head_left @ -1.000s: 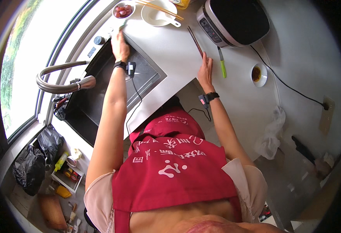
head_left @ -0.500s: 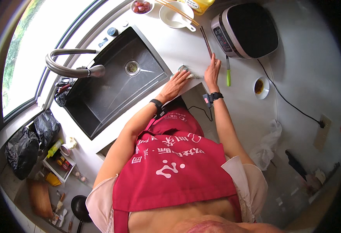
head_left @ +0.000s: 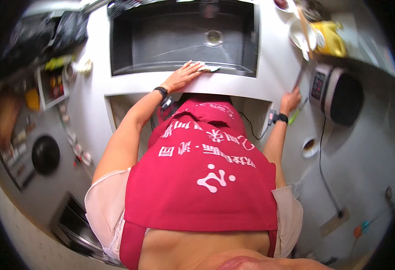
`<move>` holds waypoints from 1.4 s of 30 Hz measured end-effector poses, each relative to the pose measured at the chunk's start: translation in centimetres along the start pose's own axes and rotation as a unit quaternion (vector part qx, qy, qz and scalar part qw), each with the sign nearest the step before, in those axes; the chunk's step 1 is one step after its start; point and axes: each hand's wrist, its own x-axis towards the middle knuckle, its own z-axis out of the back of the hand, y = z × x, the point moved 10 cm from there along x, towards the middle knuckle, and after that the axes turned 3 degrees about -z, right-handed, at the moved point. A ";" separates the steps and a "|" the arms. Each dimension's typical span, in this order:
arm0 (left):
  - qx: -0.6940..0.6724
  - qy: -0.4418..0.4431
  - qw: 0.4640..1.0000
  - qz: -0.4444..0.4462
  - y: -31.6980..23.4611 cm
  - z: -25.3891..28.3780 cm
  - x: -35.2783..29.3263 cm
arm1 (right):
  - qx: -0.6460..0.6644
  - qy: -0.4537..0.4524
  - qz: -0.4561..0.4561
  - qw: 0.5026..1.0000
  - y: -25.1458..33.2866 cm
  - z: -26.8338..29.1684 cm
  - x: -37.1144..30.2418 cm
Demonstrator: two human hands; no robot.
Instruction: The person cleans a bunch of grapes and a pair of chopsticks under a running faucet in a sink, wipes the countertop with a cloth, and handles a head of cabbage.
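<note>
Head view shows your left hand lying flat on the front lip of the white counter, fingers spread apart and pressing a small pale cloth that peeks out past the fingertips. That cloth sits right at the near edge of the dark rectangular sink, touching the rim. Your right hand rests further along the counter, fingers together and lying flat, holding nothing, just beside a green stick-shaped tool and near the grey boxy appliance with a dark lid. Between your two hands the narrow counter strip in front of the sink is bare. Past your right hand, a white bowl with wooden chopsticks and a yellow container crowd the corner. A small round cup stands on the counter beside your right forearm.
</note>
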 end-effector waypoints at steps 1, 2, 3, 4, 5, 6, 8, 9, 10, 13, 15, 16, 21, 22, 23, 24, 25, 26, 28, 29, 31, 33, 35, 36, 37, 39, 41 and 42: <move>0.015 -0.006 1.000 0.025 1.2 -0.3 -1.5 | -0.011 0.005 -0.012 1.000 -0.8 -0.3 0.0; 0.013 -0.026 0.998 0.049 2.3 0.0 -3.3 | -0.027 0.002 0.001 1.000 -1.6 -0.8 0.1; 0.029 -0.030 0.996 0.079 3.4 0.2 -5.1 | -0.044 -0.002 0.013 0.999 -2.0 -1.1 0.5; 0.030 -0.062 0.990 0.125 5.0 0.2 -7.5 | -0.040 -0.015 0.033 0.999 -1.1 -0.5 0.6; 0.027 -0.092 0.981 0.166 6.7 0.0 -9.9 | -0.045 -0.015 0.040 0.998 -0.9 -0.4 0.8; 0.029 -0.113 0.974 0.193 8.0 0.1 -12.2 | -0.043 -0.021 0.054 0.997 -1.1 -0.2 1.4; 0.047 -0.142 0.958 0.244 10.2 1.5 -15.6 | -0.035 -0.031 0.068 0.997 -1.0 0.4 1.6; 0.064 -0.147 0.949 0.270 11.1 2.9 -16.8 | -0.041 -0.031 0.072 0.996 -0.7 0.9 1.3; 0.090 -0.168 0.938 0.288 12.2 4.0 -18.2 | -0.016 -0.026 0.076 0.997 0.0 1.5 1.0; 0.120 -0.241 0.896 0.352 15.9 5.2 -23.8 | 0.021 -0.018 0.113 0.993 1.6 1.0 1.7; 0.087 -0.337 0.852 0.392 17.1 7.8 -25.9 | 0.032 -0.019 0.128 0.991 1.5 0.0 1.9; 0.065 -0.368 0.827 0.420 17.2 8.7 -26.8 | 0.043 0.005 0.150 0.988 2.0 -0.7 1.8; 0.020 -0.504 0.745 0.437 14.9 12.5 -29.7 | 0.090 0.097 0.206 0.970 7.5 -2.5 2.3; 0.032 -0.508 0.744 0.432 13.6 13.0 -30.0 | 0.106 0.102 0.216 0.965 8.3 -2.9 2.1; 0.030 -0.520 0.737 0.431 12.4 13.2 -30.5 | 0.104 0.101 0.216 0.966 8.8 -3.1 2.4; 0.020 -0.525 0.729 0.440 10.7 13.0 -31.4 | 0.095 0.113 0.248 0.957 10.7 -3.1 2.0; 0.006 -0.530 0.722 0.444 9.5 12.8 -31.9 | 0.086 0.122 0.274 0.950 11.9 -3.5 1.9; -0.008 -0.537 0.711 0.453 8.0 12.4 -32.5 | 0.083 0.122 0.275 0.950 12.7 -3.8 2.0; -0.008 -0.533 0.698 0.478 6.3 10.5 -33.7 | 0.079 0.087 0.352 0.928 14.7 -4.3 2.4; -0.014 -0.526 0.688 0.499 5.1 9.8 -34.3 | 0.073 0.089 0.354 0.928 15.8 -4.8 2.9; -0.038 -0.546 0.651 0.526 3.4 9.1 -36.2 | 0.078 0.102 0.386 0.914 19.8 -5.2 2.3; -0.001 -0.540 0.651 0.534 1.5 9.7 -36.9 | 0.107 0.132 0.374 0.912 21.9 -5.7 2.0; -0.012 -0.541 0.627 0.561 0.1 8.7 -38.4 | 0.103 0.144 0.393 0.902 24.2 -5.3 0.6; -0.013 -0.541 0.626 0.562 -0.2 8.4 -38.7 | 0.101 0.137 0.409 0.896 25.0 -5.1 -0.1; -0.012 -0.541 0.620 0.568 -0.4 8.1 -39.0 | 0.100 0.130 0.424 0.891 25.6 -4.9 -0.6; -0.012 -0.541 0.614 0.575 -0.4 7.8 -39.1 | 0.115 0.134 0.436 0.882 25.8 -4.9 -1.6; 0.001 -0.531 0.608 0.590 -0.2 7.9 -38.9 | 0.131 0.167 0.416 0.884 24.5 -5.2 -2.0; 0.008 -0.535 0.596 0.599 -0.6 7.9 -39.6 | 0.129 0.168 0.441 0.872 25.7 -4.8 -2.8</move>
